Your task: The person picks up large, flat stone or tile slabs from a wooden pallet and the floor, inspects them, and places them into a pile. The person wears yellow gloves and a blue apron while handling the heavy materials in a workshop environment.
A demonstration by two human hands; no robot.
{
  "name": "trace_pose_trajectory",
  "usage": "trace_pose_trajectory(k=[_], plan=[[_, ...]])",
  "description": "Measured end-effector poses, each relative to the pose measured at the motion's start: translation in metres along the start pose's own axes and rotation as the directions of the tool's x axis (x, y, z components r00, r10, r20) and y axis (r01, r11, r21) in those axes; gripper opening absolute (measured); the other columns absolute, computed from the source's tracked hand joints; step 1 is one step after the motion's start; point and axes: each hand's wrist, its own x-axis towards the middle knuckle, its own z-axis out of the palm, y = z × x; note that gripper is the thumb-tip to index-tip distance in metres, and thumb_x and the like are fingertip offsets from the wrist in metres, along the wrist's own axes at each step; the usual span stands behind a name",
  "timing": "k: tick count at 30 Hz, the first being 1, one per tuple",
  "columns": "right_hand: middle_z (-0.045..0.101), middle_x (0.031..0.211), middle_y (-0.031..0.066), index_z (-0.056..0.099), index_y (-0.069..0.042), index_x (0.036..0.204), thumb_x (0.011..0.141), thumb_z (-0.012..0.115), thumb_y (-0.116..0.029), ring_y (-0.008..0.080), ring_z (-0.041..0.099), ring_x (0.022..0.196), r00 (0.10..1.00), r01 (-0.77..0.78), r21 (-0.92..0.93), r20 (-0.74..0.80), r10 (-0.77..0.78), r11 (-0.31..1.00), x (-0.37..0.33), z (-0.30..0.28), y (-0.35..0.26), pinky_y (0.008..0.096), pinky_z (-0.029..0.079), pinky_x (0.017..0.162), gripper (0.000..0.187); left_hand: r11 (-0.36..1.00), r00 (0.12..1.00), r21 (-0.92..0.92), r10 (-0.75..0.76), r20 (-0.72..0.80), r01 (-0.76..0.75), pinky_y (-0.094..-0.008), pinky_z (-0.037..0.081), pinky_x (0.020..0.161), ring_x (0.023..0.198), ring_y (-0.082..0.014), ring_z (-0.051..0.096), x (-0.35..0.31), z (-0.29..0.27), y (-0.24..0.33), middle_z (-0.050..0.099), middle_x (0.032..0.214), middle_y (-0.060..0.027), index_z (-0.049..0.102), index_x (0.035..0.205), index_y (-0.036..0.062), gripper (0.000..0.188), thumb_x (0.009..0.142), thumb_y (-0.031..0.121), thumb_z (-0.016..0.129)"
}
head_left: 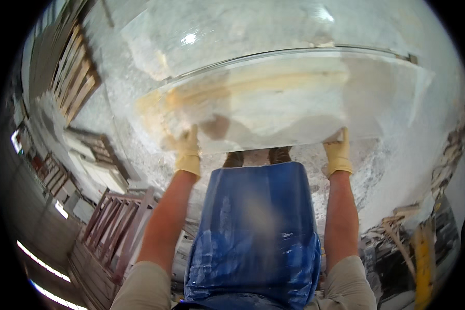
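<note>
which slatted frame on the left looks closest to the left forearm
The reddish-brown slatted frame at lower left: it appears right beside the left forearm, while others, like the tan pallet at upper left, lie farther off.

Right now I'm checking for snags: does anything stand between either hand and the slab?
Only the yellow gloves on the left hand and right hand, both at the near edge of the slab. Nothing else visible stands between. The slab's underside is hidden.
</note>
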Motion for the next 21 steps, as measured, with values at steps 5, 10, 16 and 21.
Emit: trace_pose_trajectory(k=[5, 10, 16, 21], plan=[[0.055, 0.134, 0.0169, 0.054, 0.0, 0.13, 0.099, 0.054, -0.057, 0.0297, 0.049, 0.128, 0.996, 0.091, -0.39, 0.031, -0.086, 0.916, 0.022, -0.034, -0.013, 0.0429, 0.043, 0.109, 0.066, 0.552, 0.74, -0.527, -0.624, 0.252, 0.646, -0.0604, 0.03, 0.112, 0.139, -0.0376, 0.039, -0.047, 0.044, -0.073, 0.036, 0.156, -0.0195, 0.027, 0.157, 0.0156, 0.057, 0.107, 0.04, 0.038], [0.053, 0.138, 0.0168, 0.051, -0.001, 0.132, 0.098, 0.058, -0.055, 0.0317, 0.05, 0.126, 0.989, -0.04, -0.118, -0.143, 0.023, 0.992, 0.01, 0.017, -0.019, 0.0499, 0.044, 0.108, 0.065, 0.856, 0.908, -0.389, -0.193, 0.372, 0.341, -0.0489, 0.023, 0.121, 0.148, -0.0216, 0.03, -0.015, 0.087, -0.112, 0.029, 0.162, -0.0109, 0.024, 0.158, 0.0164, 0.061, 0.107, 0.048, 0.031], [0.044, 0.149, 0.0181, 0.045, -0.002, 0.138, 0.096, 0.061, -0.053, 0.0357, 0.043, 0.138, 0.981, -0.104, -0.155, -0.18, 0.075, 0.982, 0.002, 0.026, -0.025, 0.0568, 0.04, 0.113, 0.068, 0.657, 0.624, 0.078, 0.663, 0.414, -0.75, -0.0437, 0.014, 0.125, 0.152, -0.0184, 0.022, 0.062, 0.089, -0.293, 0.025, 0.165, -0.0055, 0.024, 0.158, 0.0175, 0.062, 0.105, 0.05, 0.03], [0.041, 0.153, 0.0188, 0.041, -0.008, 0.144, 0.1, 0.054, -0.052, 0.0362, 0.034, 0.144, 0.91, 0.016, 0.681, -0.313, 0.272, 0.732, 0.004, 0.03, -0.033, 0.06, 0.03, 0.118, 0.064, 0.922, 0.819, -0.157, 0.388, 0.423, -0.355, -0.0436, 0.018, 0.12, 0.145, -0.0191, 0.032, 0.036, 0.093, -0.2, 0.033, 0.158, -0.0052, 0.03, 0.154, 0.0153, 0.058, 0.104, 0.044, 0.035]])
